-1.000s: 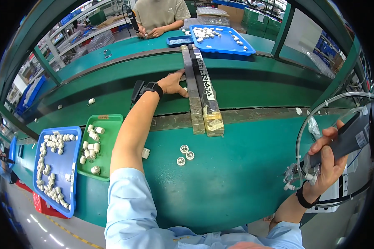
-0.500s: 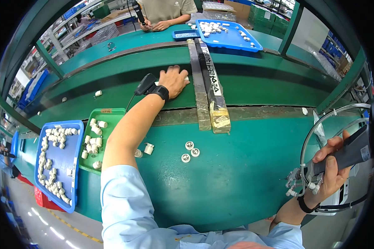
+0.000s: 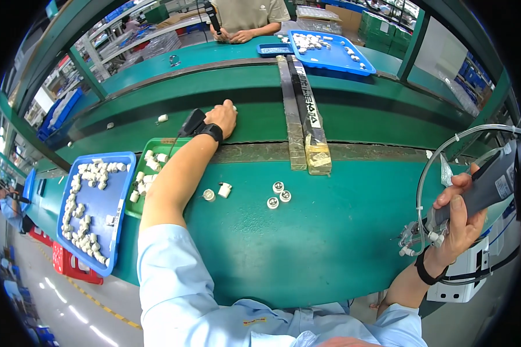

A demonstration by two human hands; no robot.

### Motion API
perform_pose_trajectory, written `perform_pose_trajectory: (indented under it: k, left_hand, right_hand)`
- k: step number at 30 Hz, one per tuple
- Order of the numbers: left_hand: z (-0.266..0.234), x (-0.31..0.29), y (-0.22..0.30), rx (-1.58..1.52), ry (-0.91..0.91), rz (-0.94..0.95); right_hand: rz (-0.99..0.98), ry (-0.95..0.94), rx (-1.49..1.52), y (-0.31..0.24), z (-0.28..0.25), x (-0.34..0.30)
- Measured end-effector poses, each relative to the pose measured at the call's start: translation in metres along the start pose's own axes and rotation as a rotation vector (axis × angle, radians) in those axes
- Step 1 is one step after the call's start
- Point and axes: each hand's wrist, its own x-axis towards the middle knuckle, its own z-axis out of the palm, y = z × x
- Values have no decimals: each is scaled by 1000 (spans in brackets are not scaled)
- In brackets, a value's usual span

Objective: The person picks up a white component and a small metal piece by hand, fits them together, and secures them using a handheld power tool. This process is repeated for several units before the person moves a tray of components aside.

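Note:
My left hand (image 3: 224, 118) reaches over the far green belt (image 3: 255, 130), its fingers curled and seen from the back. A bit of a small white part (image 3: 235, 108) shows at its fingertips; the rest is hidden. A black wristband and a black cabled device (image 3: 193, 122) sit at that wrist. At the right, my right hand (image 3: 458, 222) is wrapped around a grey handheld tool (image 3: 485, 188) with a clear hose (image 3: 421, 191) and small clear fittings at its tip. Three round white caps (image 3: 279, 196) with shiny centres stand mid-table, and two white fittings (image 3: 224, 189) lie left of them.
A blue tray (image 3: 114, 231) of white fittings stands at the left beside a green tray (image 3: 134, 209), partly behind my forearm. Taped bars (image 3: 298, 139) cross the belt. Loose fittings (image 3: 162, 118) lie on the belt. Across from me, a person works near another blue tray (image 3: 330, 65).
My left hand has drawn back leftward along the belt, away from the taped bars, with its fingers more curled. The view has shifted slightly. My right hand still grips the tool.

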Motion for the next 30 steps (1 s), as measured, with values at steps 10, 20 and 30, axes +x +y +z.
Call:
perform_pose_trajectory:
  k: [10, 20, 30]
  left_hand:
    - [-112, -63, -51, 73, -58, -120]
    - [-120, -45, -92, 174, -76, -164]
    - [-23, 19, -165, 249, -115, 65]
  right_hand:
    - [29, 25, 0, -6, 0, -1]
    - [15, 29, -32, -7, 8, 1]
    - [-54, 78, 2, -10, 0, 6]
